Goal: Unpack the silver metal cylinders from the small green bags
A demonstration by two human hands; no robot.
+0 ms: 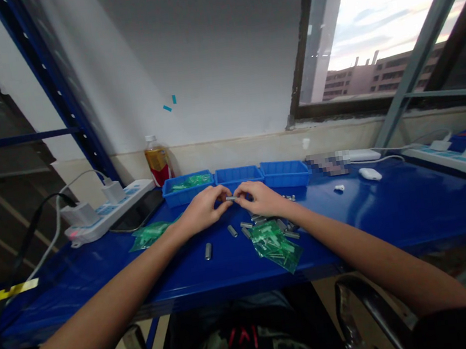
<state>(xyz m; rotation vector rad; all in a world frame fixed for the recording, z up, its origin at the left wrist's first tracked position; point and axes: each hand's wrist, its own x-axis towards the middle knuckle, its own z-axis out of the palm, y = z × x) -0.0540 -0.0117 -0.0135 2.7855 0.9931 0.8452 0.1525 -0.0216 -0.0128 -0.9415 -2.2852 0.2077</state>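
Note:
My left hand (203,208) and my right hand (260,198) meet over the blue table (395,215), fingers pinched together on one small metal cylinder (231,198) held between them. Several more metal cylinders (232,231) lie loose on the table just below the hands, one of them (208,251) further left. A green plastic bag (275,245) of small parts lies under my right wrist. Another green bag (150,234) lies by my left forearm.
Three blue bins (237,175) stand in a row behind the hands; the left one holds green bags. A drink bottle (157,161), a power strip (103,211) with chargers and a phone (138,212) sit at the left. A white mouse (370,173) and another power strip (456,157) lie right.

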